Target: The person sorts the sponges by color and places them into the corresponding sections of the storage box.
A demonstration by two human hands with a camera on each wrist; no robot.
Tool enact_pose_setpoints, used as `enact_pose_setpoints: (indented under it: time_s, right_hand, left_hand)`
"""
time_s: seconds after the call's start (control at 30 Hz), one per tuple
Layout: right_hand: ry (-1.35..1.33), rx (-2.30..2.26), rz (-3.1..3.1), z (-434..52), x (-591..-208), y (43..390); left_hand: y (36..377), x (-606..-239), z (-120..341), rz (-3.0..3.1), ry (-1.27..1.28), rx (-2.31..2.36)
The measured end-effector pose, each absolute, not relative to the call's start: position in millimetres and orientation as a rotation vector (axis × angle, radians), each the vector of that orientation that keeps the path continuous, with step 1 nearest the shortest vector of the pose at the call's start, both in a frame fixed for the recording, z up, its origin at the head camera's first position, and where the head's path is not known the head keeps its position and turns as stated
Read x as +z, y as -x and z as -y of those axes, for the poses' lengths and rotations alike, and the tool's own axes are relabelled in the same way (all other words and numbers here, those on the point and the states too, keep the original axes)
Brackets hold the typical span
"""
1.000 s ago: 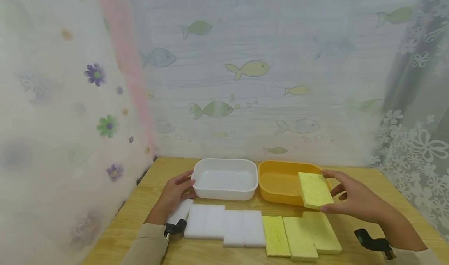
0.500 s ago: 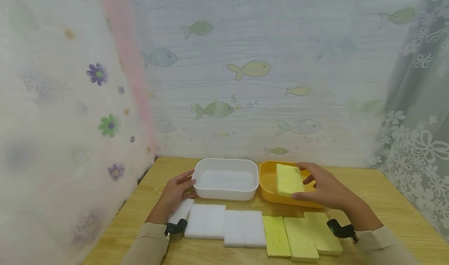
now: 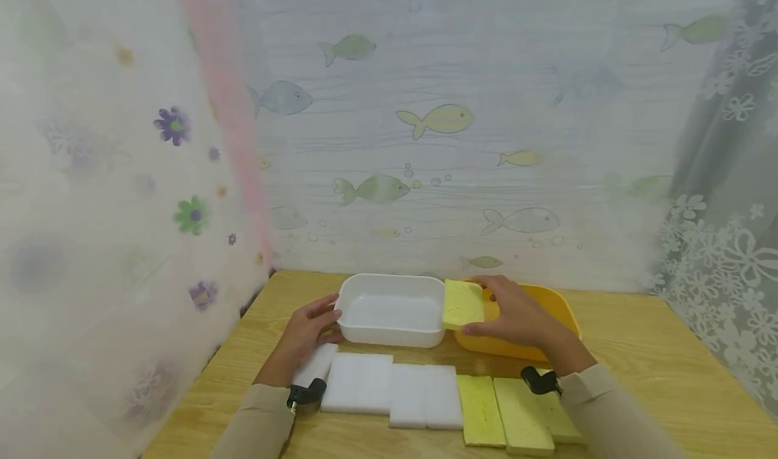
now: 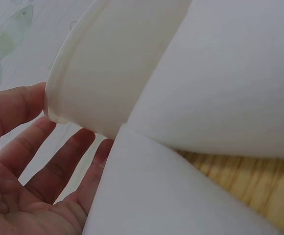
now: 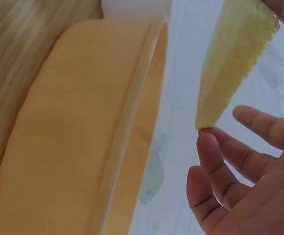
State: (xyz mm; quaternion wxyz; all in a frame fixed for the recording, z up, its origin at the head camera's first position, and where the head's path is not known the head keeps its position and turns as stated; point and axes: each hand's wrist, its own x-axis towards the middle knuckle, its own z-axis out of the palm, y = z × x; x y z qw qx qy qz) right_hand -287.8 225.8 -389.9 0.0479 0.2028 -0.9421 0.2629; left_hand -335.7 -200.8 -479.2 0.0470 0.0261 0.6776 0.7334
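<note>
In the head view my right hand (image 3: 516, 314) pinches a yellow sponge (image 3: 463, 305) by its edges, thumb at the near side, fingers at the far side. The sponge overlaps the gap between the white plastic tub (image 3: 389, 338) and the orange tub (image 3: 565, 314). The right wrist view shows the sponge (image 5: 235, 63) above the orange tub's rim (image 5: 142, 88), with some fingers (image 5: 218, 171) off it. My left hand (image 3: 304, 329) touches the white tub's left end, its extended fingers (image 4: 63, 164) against the outer wall in the left wrist view.
Several white sponges (image 3: 355, 383) lie in a row before the tubs, one under my left wrist. To their right lie yellow sponges (image 3: 483, 412), partly hidden by my right forearm. The wooden table (image 3: 656, 351) ends at a wall covering (image 3: 437, 175) with printed fish.
My right hand has carried the yellow sponge leftward, from the orange tub's right end across to the white tub's right rim. My left hand has stayed at the white tub.
</note>
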Motion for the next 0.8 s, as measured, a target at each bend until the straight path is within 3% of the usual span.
enact_pose_setpoints:
  time_s: [0.8]
  right_hand:
    - [-0.701, 0.816, 2.927, -159.4, -389.3, 327.0]
  left_hand:
    - [333.3, -477.3, 199.7, -2.047, -0.067, 2.27]
